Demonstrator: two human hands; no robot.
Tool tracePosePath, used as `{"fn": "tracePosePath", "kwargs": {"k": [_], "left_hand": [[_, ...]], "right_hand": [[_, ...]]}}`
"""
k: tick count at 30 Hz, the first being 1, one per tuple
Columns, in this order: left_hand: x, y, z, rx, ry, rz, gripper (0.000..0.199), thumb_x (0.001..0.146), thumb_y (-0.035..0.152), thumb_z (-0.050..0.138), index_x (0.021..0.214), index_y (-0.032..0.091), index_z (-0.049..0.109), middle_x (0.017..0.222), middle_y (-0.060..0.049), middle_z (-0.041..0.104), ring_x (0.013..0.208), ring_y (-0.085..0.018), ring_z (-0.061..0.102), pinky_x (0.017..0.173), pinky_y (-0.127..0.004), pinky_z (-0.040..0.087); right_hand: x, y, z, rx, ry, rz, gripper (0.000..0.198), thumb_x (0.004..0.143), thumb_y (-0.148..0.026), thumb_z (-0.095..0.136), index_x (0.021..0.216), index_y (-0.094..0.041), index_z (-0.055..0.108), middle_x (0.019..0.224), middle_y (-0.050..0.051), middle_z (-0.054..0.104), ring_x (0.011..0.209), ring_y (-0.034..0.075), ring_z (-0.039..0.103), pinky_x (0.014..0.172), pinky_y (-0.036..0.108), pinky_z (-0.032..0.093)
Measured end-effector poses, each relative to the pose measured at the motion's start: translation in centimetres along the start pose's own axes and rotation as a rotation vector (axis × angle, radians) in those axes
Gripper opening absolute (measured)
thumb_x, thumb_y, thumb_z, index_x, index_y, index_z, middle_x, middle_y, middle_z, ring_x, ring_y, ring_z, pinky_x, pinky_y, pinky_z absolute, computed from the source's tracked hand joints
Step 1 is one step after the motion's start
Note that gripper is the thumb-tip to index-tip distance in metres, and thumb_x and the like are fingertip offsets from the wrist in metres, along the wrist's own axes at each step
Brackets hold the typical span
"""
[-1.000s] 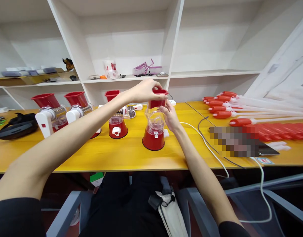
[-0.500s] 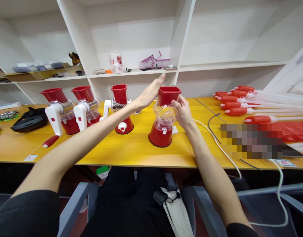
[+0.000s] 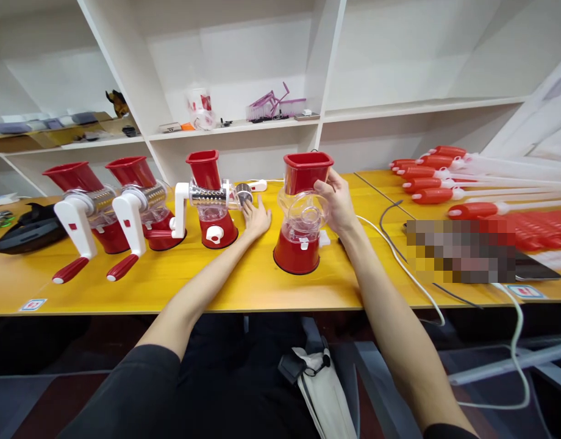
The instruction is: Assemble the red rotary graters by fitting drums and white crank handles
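A red rotary grater [image 3: 296,250] with a clear round housing and a red hopper stands upright in front of me, with no crank on it. My right hand [image 3: 338,201] grips its right side, just below the hopper rim. My left hand [image 3: 257,218] is stretched out on the table to the left, fingers apart. Its fingertips are at a metal grating drum [image 3: 244,194], and I cannot tell whether they touch it. Behind the drum lies a white crank handle [image 3: 258,185]. Left of this hand stands a grater with drum and crank fitted [image 3: 211,198].
Two more assembled graters [image 3: 155,207] stand further left, beside a black headset-like item [image 3: 28,228]. At right lie several red-handled items [image 3: 431,195], cables [image 3: 399,256] and a blurred-out dark device [image 3: 536,265]. White shelves [image 3: 235,128] rise behind the table.
My left hand has moved left and down from beside the hopper to the metal drum. My right hand stays on the grater. The view has shifted slightly right.
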State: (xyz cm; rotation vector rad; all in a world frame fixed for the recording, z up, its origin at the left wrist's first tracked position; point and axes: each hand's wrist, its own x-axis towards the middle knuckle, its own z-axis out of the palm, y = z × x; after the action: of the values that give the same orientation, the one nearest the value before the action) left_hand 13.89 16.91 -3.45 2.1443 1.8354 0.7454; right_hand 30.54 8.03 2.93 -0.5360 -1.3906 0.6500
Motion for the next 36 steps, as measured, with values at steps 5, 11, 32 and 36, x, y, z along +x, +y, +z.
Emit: {"fn": "tracePosePath", "kwargs": {"k": [5, 11, 32, 36], "left_hand": [[2.6, -0.1, 0.5, 0.085, 0.011, -0.022, 0.07, 0.099, 0.035, 0.045, 0.156, 0.0, 0.025, 0.164, -0.033, 0.027, 0.157, -0.041, 0.022, 0.128, -0.055, 0.01], [0.9, 0.2, -0.1, 0.116, -0.006, 0.047, 0.061, 0.098, 0.033, 0.047, 0.147, -0.002, 0.038, 0.151, -0.034, 0.045, 0.145, -0.041, 0.041, 0.124, -0.054, 0.024], [-8.7, -3.1, -3.0, -0.262, 0.119, 0.249, 0.021, 0.103, 0.025, 0.036, 0.121, 0.02, 0.046, 0.118, -0.012, 0.065, 0.11, -0.02, 0.066, 0.099, -0.033, 0.054], [-5.4, -1.9, -1.7, -0.219, 0.197, 0.103, 0.025, 0.1, 0.015, 0.035, 0.122, 0.017, 0.046, 0.135, -0.02, 0.057, 0.133, -0.026, 0.054, 0.115, -0.042, 0.043]], "right_hand": [[0.2, 0.4, -0.3, -0.005, -0.012, -0.003, 0.05, 0.072, -0.066, 0.079, 0.108, -0.032, 0.071, 0.106, 0.001, 0.074, 0.113, 0.027, 0.068, 0.106, 0.049, 0.053], [0.3, 0.2, -0.3, 0.038, -0.027, -0.027, 0.042, 0.075, -0.06, 0.081, 0.104, -0.031, 0.072, 0.1, 0.0, 0.074, 0.105, 0.025, 0.07, 0.107, 0.048, 0.052], [0.5, -0.1, -0.2, -0.015, -0.036, 0.024, 0.053, 0.069, -0.069, 0.079, 0.105, -0.031, 0.07, 0.096, 0.001, 0.069, 0.102, 0.024, 0.067, 0.103, 0.047, 0.053], [0.5, -0.2, -0.2, -0.01, -0.032, 0.008, 0.054, 0.068, -0.07, 0.079, 0.105, -0.031, 0.07, 0.095, 0.001, 0.069, 0.098, 0.023, 0.067, 0.103, 0.047, 0.053]]}}
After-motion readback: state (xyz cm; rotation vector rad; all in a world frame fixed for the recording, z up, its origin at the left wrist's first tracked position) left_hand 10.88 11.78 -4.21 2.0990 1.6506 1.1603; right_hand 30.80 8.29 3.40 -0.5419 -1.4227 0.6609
